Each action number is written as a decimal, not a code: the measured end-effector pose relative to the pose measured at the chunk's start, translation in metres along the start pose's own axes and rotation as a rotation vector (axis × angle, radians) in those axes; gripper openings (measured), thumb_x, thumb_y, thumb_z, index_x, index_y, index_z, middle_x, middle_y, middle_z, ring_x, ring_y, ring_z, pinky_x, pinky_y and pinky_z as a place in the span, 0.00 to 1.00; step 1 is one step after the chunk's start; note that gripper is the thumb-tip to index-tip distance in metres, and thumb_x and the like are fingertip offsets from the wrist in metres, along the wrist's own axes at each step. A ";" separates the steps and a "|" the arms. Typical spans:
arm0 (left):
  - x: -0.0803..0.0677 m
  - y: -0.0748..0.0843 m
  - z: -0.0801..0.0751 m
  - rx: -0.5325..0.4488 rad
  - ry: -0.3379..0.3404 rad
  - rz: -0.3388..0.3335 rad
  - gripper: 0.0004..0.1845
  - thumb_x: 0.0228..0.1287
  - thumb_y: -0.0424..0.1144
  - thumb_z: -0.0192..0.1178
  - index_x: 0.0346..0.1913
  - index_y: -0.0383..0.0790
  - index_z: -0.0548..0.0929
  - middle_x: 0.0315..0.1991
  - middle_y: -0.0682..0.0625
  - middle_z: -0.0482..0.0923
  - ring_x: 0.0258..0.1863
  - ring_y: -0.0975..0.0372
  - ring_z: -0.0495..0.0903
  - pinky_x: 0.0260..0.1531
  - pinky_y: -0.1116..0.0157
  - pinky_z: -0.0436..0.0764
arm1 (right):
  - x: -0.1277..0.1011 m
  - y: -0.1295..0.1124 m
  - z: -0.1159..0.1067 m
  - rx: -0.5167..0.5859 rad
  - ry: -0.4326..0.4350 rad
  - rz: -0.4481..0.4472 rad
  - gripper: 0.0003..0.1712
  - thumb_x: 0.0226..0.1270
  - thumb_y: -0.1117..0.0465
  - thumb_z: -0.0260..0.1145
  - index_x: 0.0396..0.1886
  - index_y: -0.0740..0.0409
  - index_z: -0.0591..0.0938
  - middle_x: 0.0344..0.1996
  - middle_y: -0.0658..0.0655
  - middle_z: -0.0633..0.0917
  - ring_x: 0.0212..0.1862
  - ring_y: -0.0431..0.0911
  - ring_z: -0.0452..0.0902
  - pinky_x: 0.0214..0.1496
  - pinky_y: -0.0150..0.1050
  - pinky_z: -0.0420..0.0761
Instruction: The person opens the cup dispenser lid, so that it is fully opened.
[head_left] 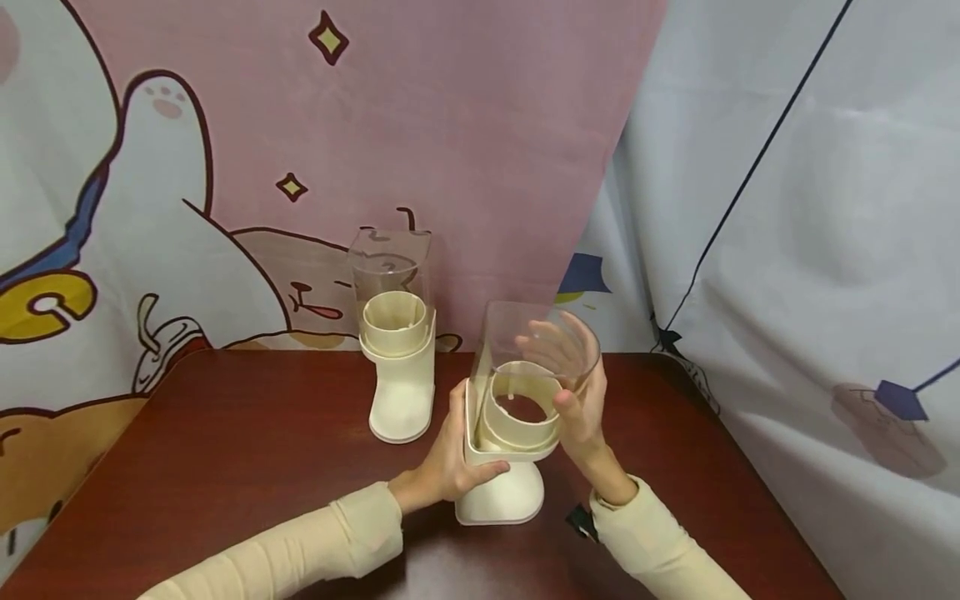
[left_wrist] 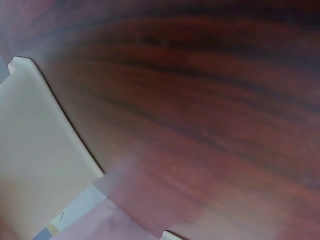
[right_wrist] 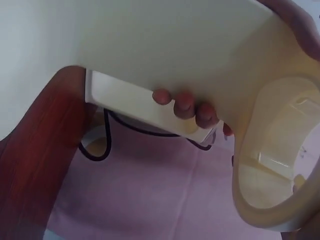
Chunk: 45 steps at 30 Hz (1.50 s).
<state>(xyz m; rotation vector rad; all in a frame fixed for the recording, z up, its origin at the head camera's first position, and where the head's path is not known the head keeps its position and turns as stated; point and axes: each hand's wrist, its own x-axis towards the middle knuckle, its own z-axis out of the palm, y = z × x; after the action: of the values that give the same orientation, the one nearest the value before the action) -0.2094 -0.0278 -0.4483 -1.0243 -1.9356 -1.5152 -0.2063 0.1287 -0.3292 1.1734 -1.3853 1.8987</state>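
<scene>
A cream plastic stand (head_left: 498, 496) with a rounded foot and a ring-shaped collar (head_left: 525, 408) is between my two hands. A clear container (head_left: 517, 333) rises from the collar. My left hand (head_left: 457, 458) grips the stand's left side, thumb across the front; its fingertips (right_wrist: 185, 102) show against the cream surface in the right wrist view. On the other side, my right hand (head_left: 581, 392) holds the clear container, with fingers behind its wall and thumb at the front. The left wrist view shows a cream panel (left_wrist: 45, 145) over the table, but not the hand.
A matching cream stand (head_left: 402, 400) with its own clear container (head_left: 390, 258) stands upright at the back of the dark red table (head_left: 262, 450). A small black object (head_left: 582, 522) lies beside the right sleeve. Printed cloth (head_left: 480, 125) hangs behind the table and along the right.
</scene>
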 end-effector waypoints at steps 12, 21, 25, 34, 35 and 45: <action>0.001 -0.003 0.001 0.059 0.014 0.017 0.56 0.42 0.62 0.61 0.67 0.37 0.44 0.61 0.47 0.59 0.56 0.57 0.65 0.59 0.64 0.63 | 0.005 -0.003 0.000 -0.007 0.010 0.108 0.48 0.54 0.39 0.61 0.62 0.69 0.56 0.50 0.66 0.76 0.47 0.56 0.78 0.49 0.50 0.76; -0.001 -0.004 -0.002 0.063 0.002 -0.005 0.57 0.41 0.64 0.61 0.67 0.38 0.44 0.61 0.48 0.59 0.56 0.57 0.65 0.59 0.64 0.63 | 0.002 0.001 0.002 -0.012 0.054 0.084 0.51 0.52 0.39 0.63 0.61 0.73 0.57 0.49 0.68 0.76 0.46 0.57 0.78 0.46 0.50 0.77; -0.001 -0.003 -0.002 0.034 -0.006 -0.011 0.57 0.41 0.64 0.61 0.67 0.38 0.43 0.62 0.48 0.59 0.57 0.57 0.65 0.59 0.64 0.64 | 0.002 0.002 0.002 -0.020 0.051 0.032 0.52 0.51 0.40 0.64 0.60 0.76 0.57 0.48 0.70 0.76 0.45 0.58 0.79 0.46 0.50 0.77; 0.004 -0.004 -0.001 0.007 -0.038 -0.020 0.55 0.41 0.59 0.64 0.67 0.41 0.43 0.57 0.46 0.64 0.54 0.59 0.68 0.56 0.64 0.66 | 0.003 0.002 -0.005 -0.027 0.012 0.003 0.56 0.46 0.39 0.68 0.62 0.73 0.54 0.52 0.71 0.73 0.50 0.59 0.75 0.53 0.49 0.74; 0.004 -0.004 0.000 0.016 -0.033 -0.023 0.55 0.41 0.58 0.64 0.66 0.41 0.43 0.57 0.46 0.64 0.54 0.59 0.68 0.56 0.64 0.66 | 0.004 0.003 -0.006 -0.005 -0.009 0.020 0.57 0.45 0.40 0.69 0.62 0.72 0.53 0.54 0.72 0.71 0.53 0.60 0.73 0.55 0.49 0.72; 0.004 -0.002 0.002 0.043 -0.007 -0.027 0.55 0.37 0.52 0.66 0.66 0.41 0.44 0.57 0.48 0.63 0.54 0.59 0.67 0.56 0.65 0.66 | 0.008 0.008 -0.013 0.110 -0.120 0.091 0.55 0.48 0.44 0.69 0.63 0.68 0.49 0.52 0.70 0.74 0.49 0.61 0.76 0.50 0.55 0.74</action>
<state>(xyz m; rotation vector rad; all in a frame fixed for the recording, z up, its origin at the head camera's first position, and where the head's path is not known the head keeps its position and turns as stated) -0.2134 -0.0251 -0.4472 -0.9904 -1.9858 -1.4804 -0.2210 0.1375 -0.3273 1.3171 -1.4354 2.0187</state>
